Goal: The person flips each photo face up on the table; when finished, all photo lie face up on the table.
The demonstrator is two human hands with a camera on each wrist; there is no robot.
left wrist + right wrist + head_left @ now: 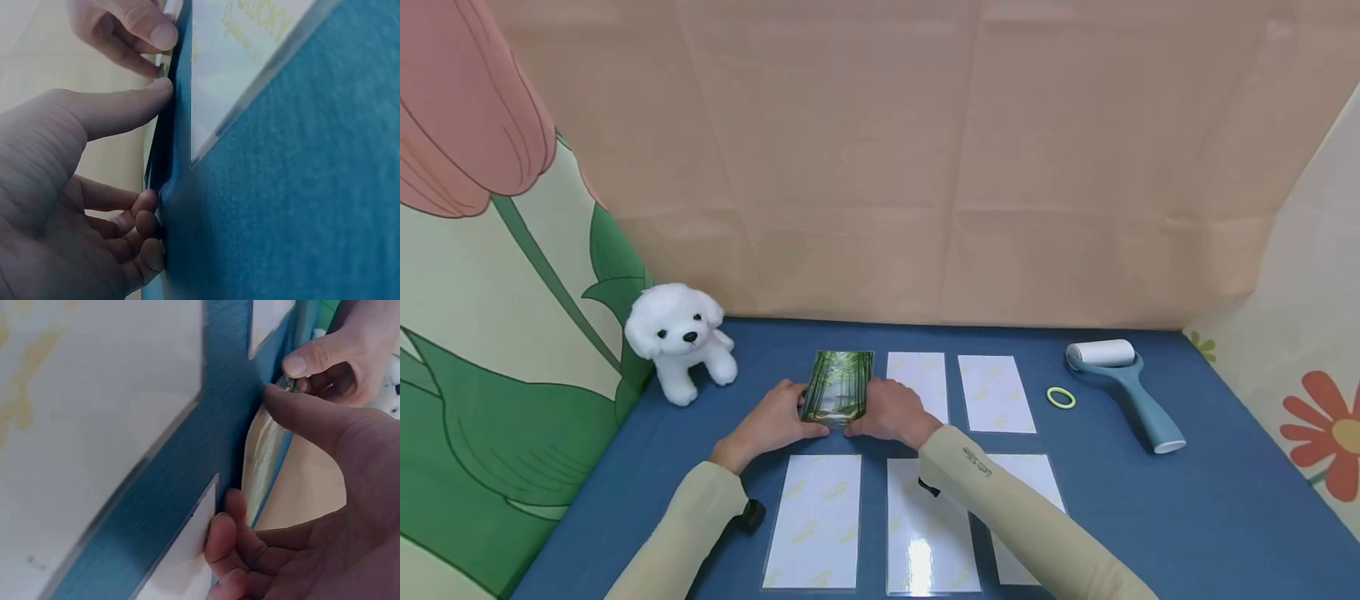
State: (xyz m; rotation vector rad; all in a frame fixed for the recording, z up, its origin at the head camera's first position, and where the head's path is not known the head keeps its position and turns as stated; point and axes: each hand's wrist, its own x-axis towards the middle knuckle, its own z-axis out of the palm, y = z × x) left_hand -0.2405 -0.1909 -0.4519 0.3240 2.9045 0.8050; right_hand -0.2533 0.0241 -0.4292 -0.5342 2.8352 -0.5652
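Note:
A glossy photo print of a green forest is held by both hands, just above or on the blue table at the back row. My left hand grips its left side, the thumb at the near corner. The right hand holds the opposite side, its thumb near the other thumb. In the right wrist view the photo print looks slightly bowed between the hands. Right of it, a white sheet lies partly behind the right hand. Whether the print's underside touches the table cannot be seen.
Several more white sheets in clear sleeves, including a front-left sheet, lie in two rows; the right forearm covers parts of two. A white plush dog sits at back left. At right are a yellow-green ring and a lint roller.

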